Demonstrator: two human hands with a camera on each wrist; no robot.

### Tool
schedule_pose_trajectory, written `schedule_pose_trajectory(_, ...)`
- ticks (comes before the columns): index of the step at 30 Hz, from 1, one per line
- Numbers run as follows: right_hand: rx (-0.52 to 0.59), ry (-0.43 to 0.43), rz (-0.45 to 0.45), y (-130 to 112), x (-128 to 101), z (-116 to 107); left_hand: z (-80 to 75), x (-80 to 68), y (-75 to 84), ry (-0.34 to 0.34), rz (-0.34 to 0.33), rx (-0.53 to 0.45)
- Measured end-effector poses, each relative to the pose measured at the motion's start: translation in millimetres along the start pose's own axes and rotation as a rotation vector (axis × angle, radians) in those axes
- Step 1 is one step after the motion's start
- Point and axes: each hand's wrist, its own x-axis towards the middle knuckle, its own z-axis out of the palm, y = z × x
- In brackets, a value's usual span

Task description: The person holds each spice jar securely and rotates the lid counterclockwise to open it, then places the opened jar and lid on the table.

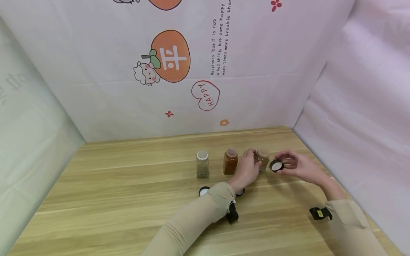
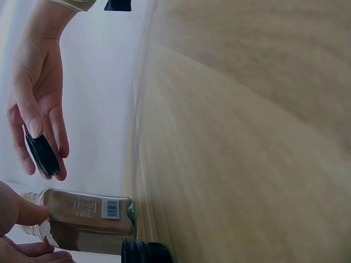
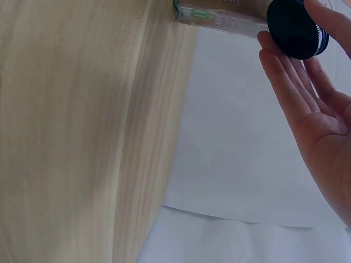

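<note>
My left hand [image 1: 248,169] grips a spice jar [image 1: 263,159] of brown powder near its top. In the left wrist view this jar [image 2: 88,216] shows a barcode label, with my thumb across its neck. To its right, my right hand [image 1: 299,166] pinches a black lid [image 1: 277,165] between thumb and fingers, its white inside facing the head camera. The same lid [image 3: 293,30] appears in the right wrist view, overlapping the jar, its dark top outward. Just left of my left hand stands a jar of red-orange spice [image 1: 230,162], its top without a black lid.
Further left stands a jar of pale contents [image 1: 202,164] with a whitish top. Two black lids lie in front of the jars, one [image 1: 204,191] beside my left sleeve, another [image 1: 240,192] partly hidden by it. White printed cloth [image 1: 256,99] walls the wooden table [image 1: 121,185].
</note>
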Motion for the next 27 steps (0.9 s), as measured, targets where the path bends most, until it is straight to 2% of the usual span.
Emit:
schedule_pose_trajectory(8, 0.024, -0.029, -0.034, 4.5, -1.6, 3.7, 0.2, 0.6, -0.9, 0.009, 0.012, 0.018)
schedule_pose_trajectory(15, -0.045, -0.035, -0.047, 9.3, -2.4, 5.1, -0.5, 0.0, 0.3, 0.001, 0.001, 0.021)
schedule_pose_trajectory(27, -0.048, -0.082, -0.104, 7.6, -3.9, 8.4, 0.0, 0.4, 0.6, 0.004, 0.005, 0.031)
